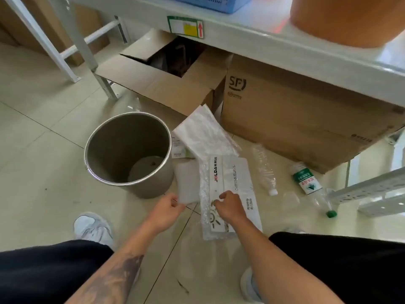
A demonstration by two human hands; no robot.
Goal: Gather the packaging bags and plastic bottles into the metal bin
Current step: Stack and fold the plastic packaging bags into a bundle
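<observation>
A round metal bin [109,148] stands upright and empty on the tiled floor. To its right lie several packaging bags: a white foam bag [186,181], a printed white bag [232,178] with bubble wrap under it, and a larger white bag [201,132] behind them. My left hand [166,209] pinches the near edge of the foam bag. My right hand [230,205] grips the printed bag near its middle. Right of the bags lie a clear bottle with a white cap [265,170] and a green-labelled bottle with a green cap [306,181].
Cardboard boxes [295,110] sit under a grey shelf [285,44] behind the bags, one of them open. A metal rail [368,189] lies at the right. My knees and white shoes fill the near edge of the view.
</observation>
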